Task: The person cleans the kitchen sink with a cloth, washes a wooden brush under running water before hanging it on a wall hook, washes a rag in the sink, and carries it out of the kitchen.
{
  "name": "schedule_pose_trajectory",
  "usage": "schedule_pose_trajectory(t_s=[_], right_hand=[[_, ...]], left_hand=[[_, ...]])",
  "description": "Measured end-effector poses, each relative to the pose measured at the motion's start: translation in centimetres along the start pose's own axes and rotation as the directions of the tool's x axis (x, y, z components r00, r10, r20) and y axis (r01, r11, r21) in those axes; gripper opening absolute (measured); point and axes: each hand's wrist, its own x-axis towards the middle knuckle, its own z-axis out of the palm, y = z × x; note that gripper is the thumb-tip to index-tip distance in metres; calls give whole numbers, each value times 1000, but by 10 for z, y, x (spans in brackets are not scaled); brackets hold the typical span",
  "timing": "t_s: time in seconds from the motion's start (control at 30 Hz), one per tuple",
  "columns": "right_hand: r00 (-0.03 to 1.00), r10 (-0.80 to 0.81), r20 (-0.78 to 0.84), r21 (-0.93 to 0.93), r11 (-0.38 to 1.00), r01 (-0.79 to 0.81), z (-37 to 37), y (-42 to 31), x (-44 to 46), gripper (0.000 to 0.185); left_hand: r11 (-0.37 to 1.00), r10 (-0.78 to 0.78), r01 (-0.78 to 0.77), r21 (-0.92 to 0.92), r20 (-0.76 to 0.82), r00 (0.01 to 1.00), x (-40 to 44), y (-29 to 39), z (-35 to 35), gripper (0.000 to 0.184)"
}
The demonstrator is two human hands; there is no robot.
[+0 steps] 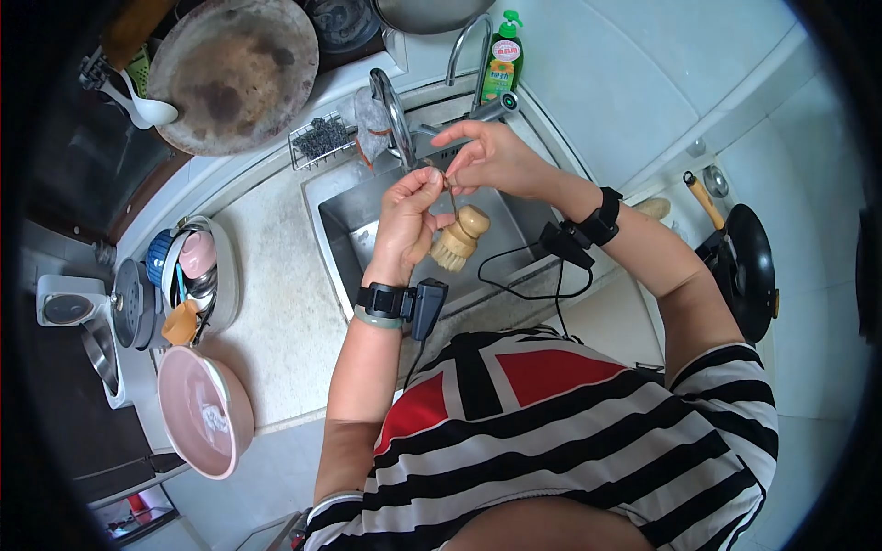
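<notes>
A wooden dish brush with a round knob and pale bristles hangs by a thin cord over the sink. My left hand pinches the cord's upper end between thumb and fingers. From the right, my right hand pinches the same end, its fingertips almost touching my left thumb, with one finger raised. The bristles point down and toward my left wrist. What exactly lies between the fingertips is too small to make out.
A curved faucet rises behind my hands, near a green soap bottle. A wire rack holds a dark scrubber. Left stand a dish basket and a pink basin. A black pan is at right. Cables hang from both wrists.
</notes>
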Motion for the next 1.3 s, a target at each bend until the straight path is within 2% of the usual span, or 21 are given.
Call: schedule_pose_trajectory(t_s=[0.1, 0.23, 0.3, 0.43, 0.5, 0.63, 0.7, 0.83, 0.93, 1.13, 1.2, 1.3], right_hand=[[997, 71, -4, 86, 994, -71, 0, 1, 2, 49], [997, 76, -7, 190, 979, -73, 4, 3, -1, 50], [999, 30, -20, 93, 995, -28, 5, 1, -2, 50], [1000, 0, -18, 59, 998, 1, 5, 0, -4, 50], [997, -69, -34, -35, 997, 67, 5, 1, -4, 50], [996, -68, -66, -36, 997, 65, 7, -3, -5, 54], [991, -117, -62, -118, 987, 109, 9, -2, -4, 55], [993, -101, -62, -109, 990, 94, 10, 0, -5, 56], [982, -156, -103, -111, 983, 144, 13, 2, -6, 55], [977, -189, -101, -320, 936, 148, 19, 2, -8, 55], [951, -301, -78, -444, 864, 237, 18, 10, -5, 52], [941, -337, -32, -506, 817, 276, 15, 12, -2, 49]], left_hand=[[996, -16, 21, -90, 50, 999, -5, 7, 6, 16], [994, -20, 26, -110, 63, 998, -4, 8, 5, 15], [999, -31, 33, -41, 65, 997, -3, 9, 1, 14], [999, -11, 13, -52, 29, 1000, -7, 9, 4, 12], [998, 15, -14, -68, 13, 1000, -7, 9, 3, 10], [998, 3, -4, -60, -15, 1000, -7, 9, 3, 10], [997, -1, 0, -71, -16, 1000, -6, 9, 3, 10], [999, 0, -2, -51, -21, 1000, -7, 11, 7, 9], [999, 0, -1, -40, -34, 999, -8, 12, 7, 8], [995, 58, -48, 84, -126, 990, -2, 0, 0, 9], [958, 129, -92, 271, -125, 984, -1, -1, -1, 12], [941, 180, -136, 311, -118, 977, -1, -2, 2, 15]])
